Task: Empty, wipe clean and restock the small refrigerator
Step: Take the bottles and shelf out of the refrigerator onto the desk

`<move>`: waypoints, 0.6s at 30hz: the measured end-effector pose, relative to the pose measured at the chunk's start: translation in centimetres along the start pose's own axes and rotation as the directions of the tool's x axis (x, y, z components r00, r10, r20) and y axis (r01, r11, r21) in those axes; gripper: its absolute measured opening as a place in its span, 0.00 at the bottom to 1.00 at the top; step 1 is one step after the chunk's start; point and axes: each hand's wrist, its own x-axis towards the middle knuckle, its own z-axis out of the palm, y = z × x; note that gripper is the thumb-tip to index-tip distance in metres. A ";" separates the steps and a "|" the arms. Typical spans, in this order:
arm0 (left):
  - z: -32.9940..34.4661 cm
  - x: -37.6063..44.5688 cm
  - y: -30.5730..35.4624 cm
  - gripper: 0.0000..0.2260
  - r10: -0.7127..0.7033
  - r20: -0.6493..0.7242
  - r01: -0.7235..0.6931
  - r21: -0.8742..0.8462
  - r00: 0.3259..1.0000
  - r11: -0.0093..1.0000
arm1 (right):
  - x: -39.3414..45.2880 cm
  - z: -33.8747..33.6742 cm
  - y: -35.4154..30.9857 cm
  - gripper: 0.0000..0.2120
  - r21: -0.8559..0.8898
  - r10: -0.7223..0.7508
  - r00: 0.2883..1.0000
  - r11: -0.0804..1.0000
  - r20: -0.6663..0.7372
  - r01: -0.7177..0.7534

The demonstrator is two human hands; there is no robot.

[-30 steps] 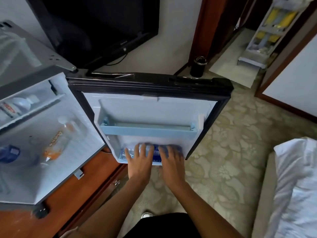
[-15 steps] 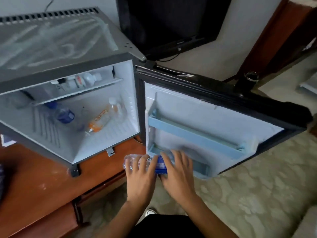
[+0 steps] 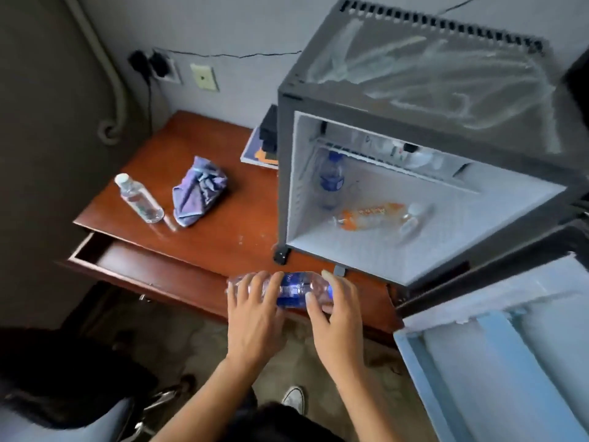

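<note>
Nearest, the left hand point(image 3: 255, 317) and right hand point(image 3: 334, 314) both curl their fingers over a clear plastic water bottle with a blue label point(image 3: 287, 290), held lying sideways just above the front edge of the reddish-brown wooden desk point(image 3: 204, 250). Further back, near the desk's left edge, stand a small clear bottle with a white cap point(image 3: 140, 199) and a crumpled purple cloth point(image 3: 199, 191); the grey small refrigerator point(image 3: 414, 90) occupies the right side, door open, with an orange-labelled bottle point(image 3: 373, 215) and others inside. Risk: released on its side near that edge, the bottle could roll off.
</note>
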 end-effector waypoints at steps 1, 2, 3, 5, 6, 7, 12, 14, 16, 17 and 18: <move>-0.4 -0.1 -1.4 0.28 -0.040 -0.013 0.040 0.010 0.999 0.999 | 0.5 1.1 -0.8 0.17 0.006 -0.033 0.999 0.999 0.024 0.033; -0.8 -0.2 -2.7 0.27 -0.080 -0.021 0.081 0.019 0.997 0.997 | 1.0 2.2 -1.6 0.15 0.008 -0.068 0.997 0.998 0.043 0.068; -1.1 -0.3 -4.0 0.27 -0.123 -0.027 0.124 0.030 0.992 0.992 | 1.6 3.3 -2.4 0.14 0.012 -0.102 0.993 0.995 0.059 0.102; -1.7 -0.1 -6.2 0.27 -0.212 -0.044 0.214 0.043 0.976 0.976 | 2.8 5.7 -4.0 0.13 0.009 -0.164 0.981 0.986 0.106 0.164; -1.9 0.2 -7.2 0.26 -0.254 -0.055 0.256 0.039 0.966 0.966 | 3.5 6.9 -4.8 0.13 0.004 -0.193 0.972 0.981 0.135 0.194; -2.1 0.6 -8.3 0.26 -0.291 -0.065 0.294 0.035 0.955 0.955 | 4.2 8.1 -5.7 0.13 -0.001 -0.221 0.962 0.975 0.161 0.224; -3.3 4.2 -13.8 0.39 -0.423 -0.051 0.424 0.026 0.905 0.905 | 8.4 14.4 -10.9 0.16 -0.061 -0.342 0.911 0.929 0.228 0.364; -4.1 6.0 -16.2 0.42 -0.449 -0.021 0.450 0.028 0.893 0.893 | 10.1 16.7 -13.3 0.16 -0.100 -0.399 0.888 0.898 0.229 0.429; -4.6 7.7 -18.6 0.43 -0.458 -0.004 0.458 0.033 0.889 0.888 | 12.2 19.0 -15.6 0.16 -0.137 -0.428 0.868 0.872 0.252 0.470; -5.0 8.5 -19.7 0.44 -0.468 -0.006 0.468 0.030 0.884 0.883 | 13.4 20.1 -16.7 0.16 -0.157 -0.434 0.861 0.862 0.266 0.482; -5.3 9.1 -20.9 0.44 -0.481 -0.013 0.481 0.026 0.877 0.876 | 14.7 21.3 -17.8 0.16 -0.175 -0.440 0.856 0.852 0.272 0.494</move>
